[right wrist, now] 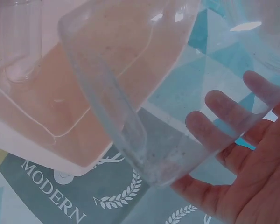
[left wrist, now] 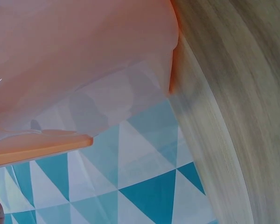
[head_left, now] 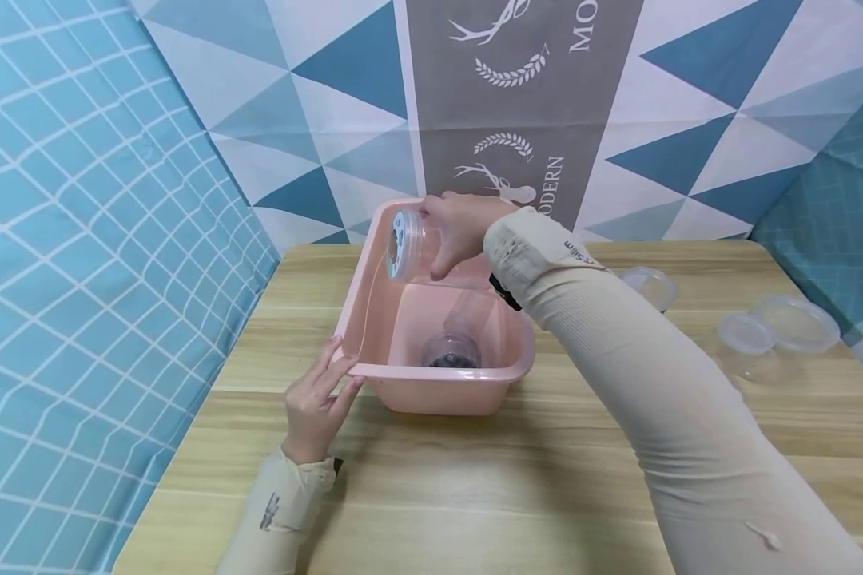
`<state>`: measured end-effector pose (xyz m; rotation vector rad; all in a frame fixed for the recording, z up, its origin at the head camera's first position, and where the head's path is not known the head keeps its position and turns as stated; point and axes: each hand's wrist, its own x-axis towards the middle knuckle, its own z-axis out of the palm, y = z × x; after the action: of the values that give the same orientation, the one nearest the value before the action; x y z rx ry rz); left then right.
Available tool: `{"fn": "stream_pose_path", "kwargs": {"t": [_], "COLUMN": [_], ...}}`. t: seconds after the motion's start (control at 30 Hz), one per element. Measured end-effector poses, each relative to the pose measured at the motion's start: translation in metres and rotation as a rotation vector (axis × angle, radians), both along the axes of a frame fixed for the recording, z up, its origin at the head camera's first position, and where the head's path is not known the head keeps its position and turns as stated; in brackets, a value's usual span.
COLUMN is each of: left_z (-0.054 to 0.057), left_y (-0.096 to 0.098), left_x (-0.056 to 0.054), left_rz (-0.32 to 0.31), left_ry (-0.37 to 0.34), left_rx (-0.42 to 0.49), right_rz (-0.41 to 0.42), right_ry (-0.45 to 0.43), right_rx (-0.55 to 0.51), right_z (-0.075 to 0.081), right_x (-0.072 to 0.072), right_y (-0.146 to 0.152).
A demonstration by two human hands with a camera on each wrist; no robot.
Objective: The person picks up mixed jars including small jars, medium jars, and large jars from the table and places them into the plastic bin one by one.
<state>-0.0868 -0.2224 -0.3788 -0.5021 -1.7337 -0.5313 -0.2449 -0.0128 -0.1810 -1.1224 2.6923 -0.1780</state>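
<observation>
My right hand (head_left: 467, 228) grips a clear plastic jar (head_left: 420, 247) tilted on its side above the pink basin (head_left: 446, 395). The jar's round end, with a printed label, faces left. In the right wrist view, fingers show through the transparent wall of the jar (right wrist: 130, 116). At the basin's near left corner, my left hand (head_left: 316, 403) rests its fairly straight fingers on the rim. Inside the basin are a clear round container (head_left: 451, 348) with a dark bottom and another clear container (head_left: 471, 311). The left wrist view shows mostly the basin's outer wall (left wrist: 84, 46).
Clear lidded containers stand on the wooden table (head_left: 439, 495) to the right, among them one with a small round lid (head_left: 745, 332) and one with a wider lid (head_left: 796, 323). Another clear lid (head_left: 650, 287) shows behind my right forearm. Patterned cloth hangs behind and at both sides.
</observation>
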Motion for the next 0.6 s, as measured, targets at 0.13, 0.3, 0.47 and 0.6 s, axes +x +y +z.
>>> {"fn": "stream_pose_path", "kwargs": {"t": [0.13,0.3,0.47,0.6], "left_z": [0.001,0.001,0.000,-0.001], "left_y": [0.000,0.000,-0.001,-0.001], "left_x": [0.000,0.000,0.000,0.000], "left_rz": [0.000,0.000,0.001,-0.001], "left_ry": [-0.001,0.002,0.003,-0.001], "left_rx": [-0.004,-0.002,0.006,0.007], "right_rz": [0.031,0.068,0.072,0.053], "right_ry": [-0.016,-0.044,-0.057,-0.051], "right_rx": [-0.027,-0.070,-0.078,-0.046], "right_z": [-0.004,-0.009,-0.010,-0.012], "right_x": [-0.003,-0.006,-0.004,-0.001], "right_y": [0.001,0.002,0.001,0.000]}}
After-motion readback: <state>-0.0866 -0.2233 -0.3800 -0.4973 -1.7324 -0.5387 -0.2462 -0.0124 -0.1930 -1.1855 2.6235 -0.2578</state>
